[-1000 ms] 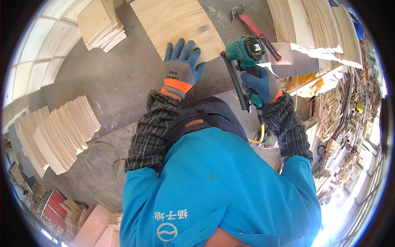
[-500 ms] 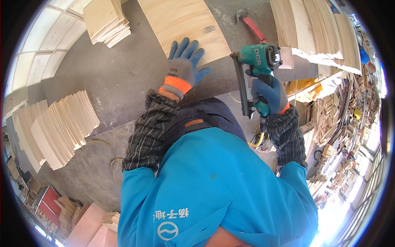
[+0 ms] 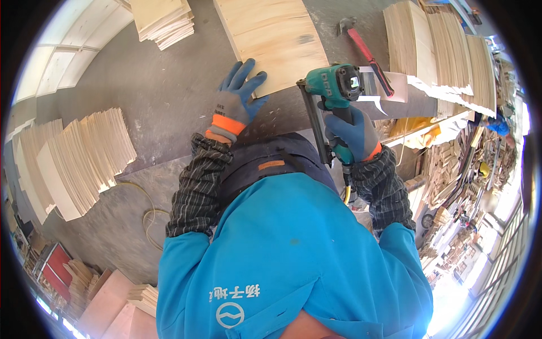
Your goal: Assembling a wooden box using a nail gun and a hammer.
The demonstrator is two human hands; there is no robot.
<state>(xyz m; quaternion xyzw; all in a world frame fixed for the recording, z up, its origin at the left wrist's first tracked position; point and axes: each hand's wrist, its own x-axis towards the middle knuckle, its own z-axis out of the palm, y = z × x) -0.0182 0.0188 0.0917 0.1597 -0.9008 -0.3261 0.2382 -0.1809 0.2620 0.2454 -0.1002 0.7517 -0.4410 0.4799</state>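
A light plywood panel (image 3: 276, 42) lies flat on the dark worktable (image 3: 175, 96). My gloved left hand (image 3: 237, 93) is at the panel's near left corner, fingers spread, the fingertips over its edge. In my gloved right hand (image 3: 353, 133) is a teal pneumatic stapler (image 3: 330, 83), gripped by its handle with the long magazine pointing down toward me. Its nose is by the panel's near right corner; I cannot tell whether it touches. A yellow air hose (image 3: 347, 195) runs from the bottom of the handle. Right of the panel lies a hammer (image 3: 370, 53) with a red and black handle.
Stacked boards (image 3: 164, 22) stand at the far left of the table, and more boards (image 3: 84, 161) are stacked at the left. Tall board stacks (image 3: 435, 53) fill the far right. Wood offcuts (image 3: 446, 175) are piled at the right. A hose (image 3: 148, 217) loops on the floor.
The stapler in my right hand has moved left, closer to the panel's corner. My left hand has shifted slightly left. The view has shifted, and more of the hammer handle shows.
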